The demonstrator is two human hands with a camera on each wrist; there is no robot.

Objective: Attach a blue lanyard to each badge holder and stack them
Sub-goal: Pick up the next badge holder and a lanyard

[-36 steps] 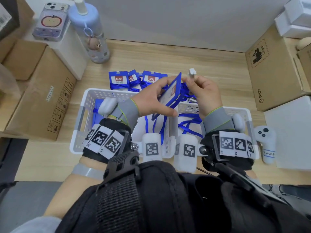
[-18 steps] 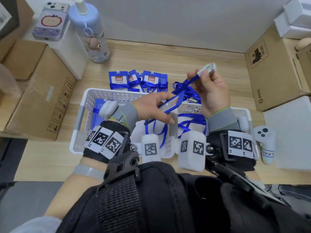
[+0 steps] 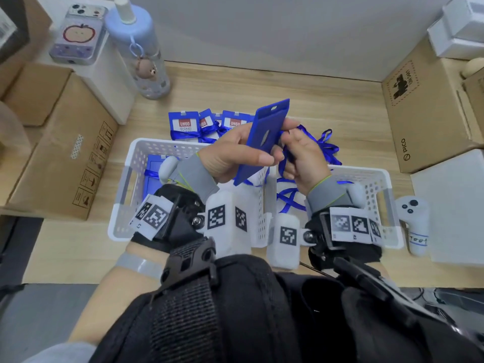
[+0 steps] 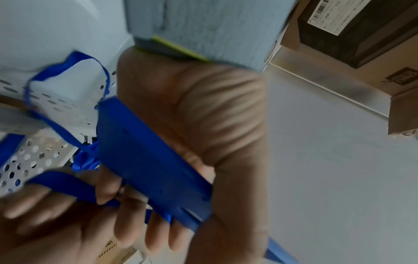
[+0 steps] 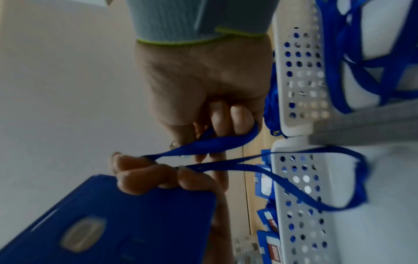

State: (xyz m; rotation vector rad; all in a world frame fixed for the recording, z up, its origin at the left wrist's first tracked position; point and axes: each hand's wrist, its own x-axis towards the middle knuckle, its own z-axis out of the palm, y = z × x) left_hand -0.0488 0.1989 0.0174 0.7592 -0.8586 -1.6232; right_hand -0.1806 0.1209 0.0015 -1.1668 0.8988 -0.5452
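Note:
My left hand [image 3: 246,150] grips a blue badge holder [image 3: 262,142] by its long edges and holds it upright above the white baskets, its back toward me. In the left wrist view the holder [image 4: 149,160] lies across the palm. My right hand [image 3: 301,155] sits just right of it, fingers curled round a blue lanyard [image 5: 217,141] whose strap runs to the left fingertips [image 5: 144,171] and down into the right basket. A row of finished badge holders [image 3: 207,125] with lanyards wrapped round them lies on the desk behind the baskets.
Two white perforated baskets stand side by side: the left basket [image 3: 131,179] holds blue holders, the right basket [image 3: 385,189] loose lanyards [image 3: 290,197]. Cardboard boxes [image 3: 62,145] flank the desk. A water bottle [image 3: 141,48] stands back left, a white controller [image 3: 416,226] at the right.
The left hand has raised the holder from lying low and tilted to upright. The right hand, which held the lanyard's white clip up high, has come down beside the holder.

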